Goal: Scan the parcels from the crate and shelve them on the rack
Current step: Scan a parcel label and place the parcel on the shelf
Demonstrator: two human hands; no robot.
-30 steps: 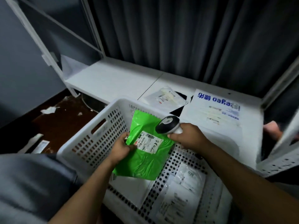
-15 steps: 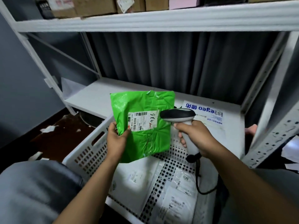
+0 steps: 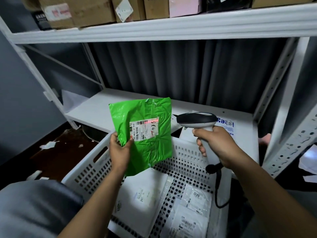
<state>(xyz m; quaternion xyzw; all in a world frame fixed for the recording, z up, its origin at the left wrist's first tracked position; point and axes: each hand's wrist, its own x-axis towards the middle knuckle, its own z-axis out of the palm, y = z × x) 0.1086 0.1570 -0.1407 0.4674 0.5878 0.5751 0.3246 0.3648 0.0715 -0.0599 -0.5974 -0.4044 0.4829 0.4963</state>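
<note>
Lifted green parcel [image 3: 151, 115] hangs over crate [image 3: 93, 163], beside scanner [image 3: 197, 119].

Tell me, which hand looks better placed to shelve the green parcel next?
Probably the left hand: it grips the green parcel, while the right hand is wrapped round the scanner, whose red line lies on the label.

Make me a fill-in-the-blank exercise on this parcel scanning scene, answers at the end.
The left hand holds a ____ parcel over the crate.
The scanner in the right hand throws a ____ line onto the parcel's label.
Cardboard boxes stand on the shelf ____ the parcel.
Missing words: green; red; above.
</note>
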